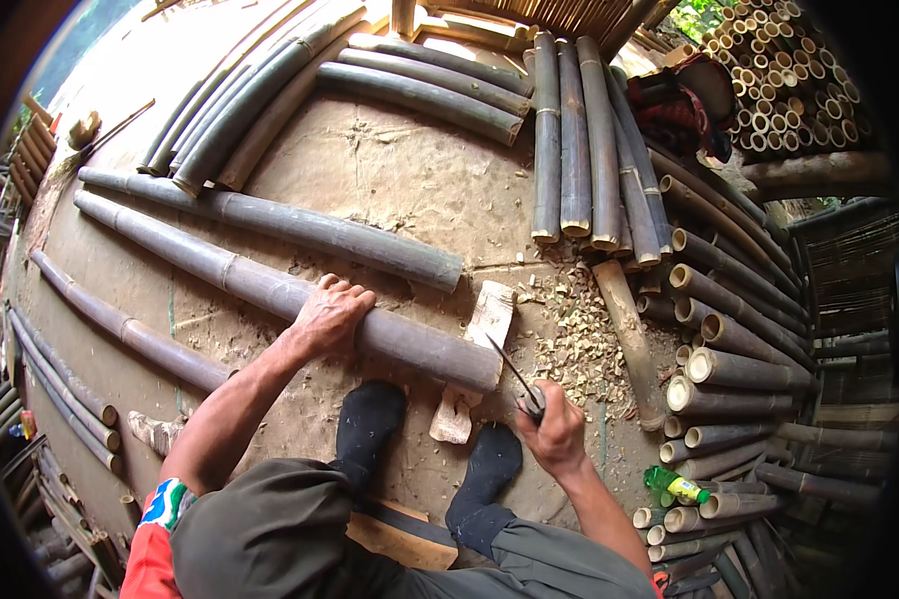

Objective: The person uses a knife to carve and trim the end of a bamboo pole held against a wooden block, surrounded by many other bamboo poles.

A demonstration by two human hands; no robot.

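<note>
A long dark bamboo pole (422,349) lies slantwise before me, its near right end resting on a pale notched wooden block (492,313). My left hand (332,313) is wrapped over the top of this pole, fingers closed on it. In my right hand (555,431) is a knife (513,371), held by its dark handle. Its narrow blade points up and left, just beside the pole's cut end; whether it touches the bamboo I cannot tell. My feet in dark socks (485,477) are on the near side of the pole.
Wood chips (584,334) cover the ground right of the block, beside a short log (629,344). Another bamboo pole (320,234) lies just beyond mine. Stacked bamboo (749,371) lines the right side, with a green bottle (676,486) by it. More poles (430,98) lie at the back.
</note>
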